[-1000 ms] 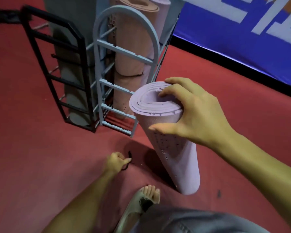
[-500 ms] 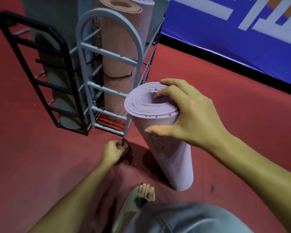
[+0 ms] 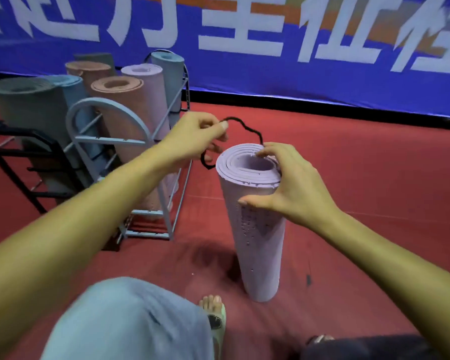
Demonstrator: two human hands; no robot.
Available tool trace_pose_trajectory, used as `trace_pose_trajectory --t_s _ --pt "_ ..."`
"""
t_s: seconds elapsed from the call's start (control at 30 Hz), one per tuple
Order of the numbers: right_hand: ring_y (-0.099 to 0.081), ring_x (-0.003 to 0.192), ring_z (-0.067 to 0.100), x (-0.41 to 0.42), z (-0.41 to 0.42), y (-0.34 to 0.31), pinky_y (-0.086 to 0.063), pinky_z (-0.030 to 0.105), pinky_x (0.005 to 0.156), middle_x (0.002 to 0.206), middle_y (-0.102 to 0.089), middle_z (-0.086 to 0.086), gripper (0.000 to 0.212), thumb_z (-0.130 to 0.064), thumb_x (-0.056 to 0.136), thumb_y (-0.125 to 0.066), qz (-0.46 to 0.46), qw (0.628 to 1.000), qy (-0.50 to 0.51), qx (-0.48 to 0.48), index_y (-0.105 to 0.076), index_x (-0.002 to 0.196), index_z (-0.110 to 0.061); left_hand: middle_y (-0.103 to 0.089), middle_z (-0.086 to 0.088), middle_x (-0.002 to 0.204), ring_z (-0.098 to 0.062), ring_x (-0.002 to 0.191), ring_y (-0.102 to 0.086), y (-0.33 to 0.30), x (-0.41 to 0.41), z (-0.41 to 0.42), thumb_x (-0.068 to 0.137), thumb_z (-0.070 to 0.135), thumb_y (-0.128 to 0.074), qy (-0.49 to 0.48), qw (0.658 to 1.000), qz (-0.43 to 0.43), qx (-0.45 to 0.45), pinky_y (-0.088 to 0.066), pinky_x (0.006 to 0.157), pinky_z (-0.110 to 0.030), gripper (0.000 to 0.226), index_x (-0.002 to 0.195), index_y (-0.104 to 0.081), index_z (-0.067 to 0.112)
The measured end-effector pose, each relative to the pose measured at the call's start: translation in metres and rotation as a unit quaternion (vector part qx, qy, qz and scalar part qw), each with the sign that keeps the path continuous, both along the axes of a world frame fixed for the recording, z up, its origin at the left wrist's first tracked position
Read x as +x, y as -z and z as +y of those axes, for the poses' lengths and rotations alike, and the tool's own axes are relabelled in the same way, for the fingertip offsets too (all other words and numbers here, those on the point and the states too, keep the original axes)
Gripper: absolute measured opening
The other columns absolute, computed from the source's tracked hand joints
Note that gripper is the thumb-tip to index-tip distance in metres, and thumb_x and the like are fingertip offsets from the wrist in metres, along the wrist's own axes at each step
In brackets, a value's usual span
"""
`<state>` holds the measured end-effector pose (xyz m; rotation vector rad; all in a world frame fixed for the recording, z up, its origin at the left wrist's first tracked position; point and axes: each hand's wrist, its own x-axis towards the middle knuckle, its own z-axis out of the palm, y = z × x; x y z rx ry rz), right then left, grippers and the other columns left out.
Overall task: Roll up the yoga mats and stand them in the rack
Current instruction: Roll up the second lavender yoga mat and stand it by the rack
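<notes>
Gripping the rolled lilac yoga mat (image 3: 257,237) upright, right hand (image 3: 286,183) curls over its top.
Left hand (image 3: 192,137) pinches a black elastic loop (image 3: 247,129) just beside it.

Left hand (image 3: 192,137) lifted the black cord (image 3: 240,133) off the floor.
</notes>
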<state>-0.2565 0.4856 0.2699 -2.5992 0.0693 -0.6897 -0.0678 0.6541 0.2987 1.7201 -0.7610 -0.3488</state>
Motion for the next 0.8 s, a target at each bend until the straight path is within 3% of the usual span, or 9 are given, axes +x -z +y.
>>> trace_pose_trajectory --t_s 0.07,0.1,0.17,0.27,0.37,0.43,0.5,0.67,0.8 --pt "-0.053 0.131 0.005 -0.012 -0.007 -0.002 -0.052 0.046 0.104 0.147 -0.05 -0.018 0.11 -0.064 0.056 -0.092 0.004 0.999 0.023 0.022 -0.041 0.149 -0.037 -0.074 -0.017 0.109 -0.027 0.075 -0.069 -0.023 -0.018 -0.024 0.107 0.037 -0.059 0.052 0.998 -0.015 0.037 -0.049 0.066 -0.04 0.031 0.09 -0.066 0.013" --pt "-0.053 0.135 0.008 -0.019 -0.011 -0.002 -0.052 0.047 0.105 0.15 -0.049 -0.016 0.123 -0.064 0.055 -0.094 0.008 0.999 0.029 0.032 -0.03 0.157 -0.039 -0.071 -0.022 0.108 -0.027 0.073 -0.062 -0.029 -0.029 -0.035 0.107 0.041 -0.058 0.082 0.994 -0.038 0.054 -0.044 0.063 -0.038 0.034 0.09 -0.065 0.012" --pt "-0.052 0.138 0.014 -0.031 -0.019 -0.003 -0.053 0.048 0.103 0.152 -0.05 -0.011 0.145 -0.063 0.053 -0.096 0.011 0.998 0.039 0.057 -0.005 0.164 -0.044 -0.062 -0.023 0.088 -0.021 0.07 -0.049 -0.036 -0.049 -0.051 0.106 0.045 -0.058 0.157 0.977 -0.106 0.096 -0.037 0.063 -0.035 0.039 0.088 -0.063 0.011" --pt "-0.056 0.133 0.022 -0.042 -0.03 -0.005 -0.055 0.051 0.097 0.146 -0.053 -0.006 0.158 -0.064 0.051 -0.097 0.01 0.996 0.049 0.071 0.015 0.162 -0.049 -0.065 -0.002 0.08 -0.014 0.071 -0.054 -0.035 -0.071 -0.064 0.105 0.048 -0.058 0.238 0.93 -0.228 0.164 -0.044 0.067 -0.033 0.036 0.083 -0.064 0.02" --pt "-0.056 0.127 0.018 -0.051 -0.044 -0.005 -0.054 0.046 0.095 0.139 -0.048 -0.008 0.147 -0.072 0.051 -0.092 0.024 0.997 0.053 0.048 -0.002 0.165 -0.048 -0.065 -0.011 0.122 -0.025 0.114 -0.062 -0.033 -0.082 -0.069 0.102 0.05 -0.059 0.275 0.883 -0.33 0.189 -0.049 0.094 -0.044 0.041 0.08 -0.065 0.016" --pt "-0.055 0.124 0.01 -0.057 -0.054 0.0 -0.054 0.043 0.098 0.137 -0.045 -0.013 0.127 -0.077 0.051 -0.086 0.021 0.998 0.054 0.033 -0.03 0.16 -0.043 -0.058 -0.005 0.141 -0.014 0.136 -0.053 -0.029 -0.086 -0.068 0.099 0.048 -0.069 0.294 0.882 -0.317 0.185 -0.044 0.108 -0.042 0.036 0.077 -0.062 0.021" --pt "-0.057 0.121 0.008 -0.062 -0.063 0.005 -0.055 0.043 0.096 0.135 -0.044 -0.014 0.105 -0.075 0.054 -0.078 0.005 0.998 0.051 0.025 -0.047 0.148 -0.039 -0.051 0.001 0.152 -0.003 0.15 -0.035 -0.022 -0.091 -0.068 0.087 0.051 -0.082 0.297 0.882 -0.317 0.183 -0.04 0.114 -0.039 0.039 0.075 -0.055 0.025" --pt "-0.058 0.119 0.007 -0.066 -0.08 0.004 -0.055 0.042 0.099 0.135 -0.043 -0.014 0.095 -0.073 0.053 -0.08 0.002 0.999 0.031 0.017 -0.052 0.139 -0.042 -0.054 -0.005 0.139 -0.016 0.148 -0.039 -0.007 -0.097 -0.083 0.074 0.061 -0.085 0.27 0.864 -0.39 0.168 -0.051 0.099 -0.049 0.056 0.078 -0.046 0.021" --pt "-0.047 0.132 -0.001 -0.061 -0.089 0.001 -0.045 0.031 0.113 0.142 -0.039 -0.012 0.106 -0.073 0.052 -0.091 0.028 0.999 -0.005 0.029 -0.051 0.144 -0.041 -0.052 -0.007 0.142 -0.019 0.147 -0.04 -0.016 -0.087 -0.077 0.077 0.056 -0.087 0.278 0.871 -0.361 0.182 -0.047 0.104 -0.047 0.055 0.075 -0.043 0.022"
